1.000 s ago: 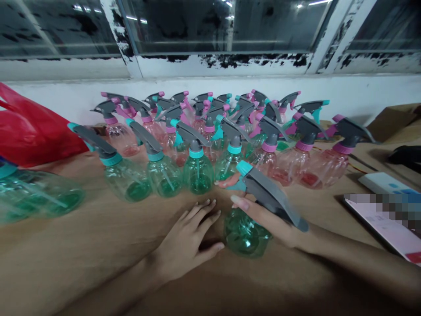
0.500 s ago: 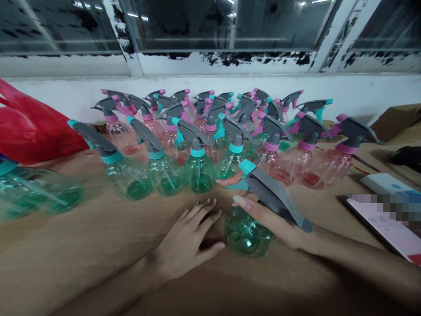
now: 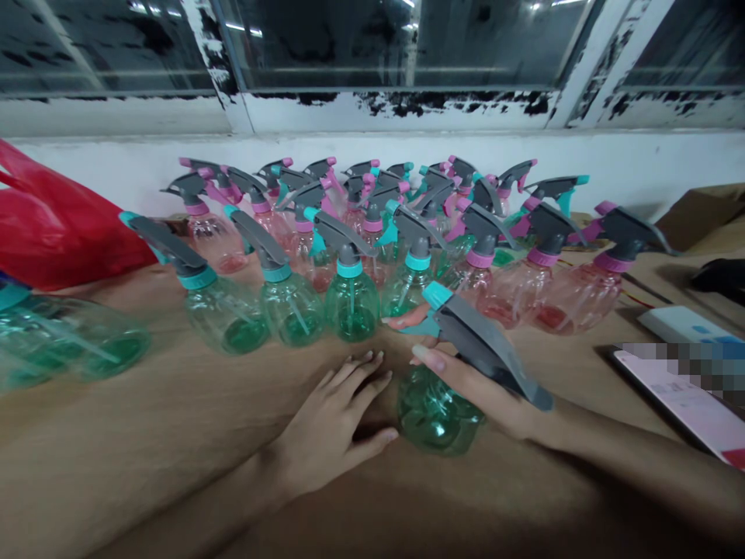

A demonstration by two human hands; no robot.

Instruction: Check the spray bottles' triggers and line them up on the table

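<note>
In my right hand (image 3: 483, 388) is a green spray bottle (image 3: 439, 415) with a grey head and turquoise nozzle. The fingers wrap round its neck below the head, and the thumb lies along the near side. The bottle's collar is hidden behind the hand. My left hand (image 3: 329, 427) rests on the wooden table (image 3: 192, 442), palm down with fingers apart, just left of that bottle and holding nothing. Beyond the hands stands a green spray bottle (image 3: 352, 307) with a turquoise collar, in a row with other green bottles and pink spray bottles (image 3: 576, 299).
Several more pink and green bottles crowd toward the white wall (image 3: 628, 159) under the windows. A red plastic bag (image 3: 64, 225) sits at the left, behind more green bottles (image 3: 110, 341). To the right lie a phone (image 3: 669, 388), a white-and-blue box (image 3: 687, 326) and a cardboard box (image 3: 704, 213).
</note>
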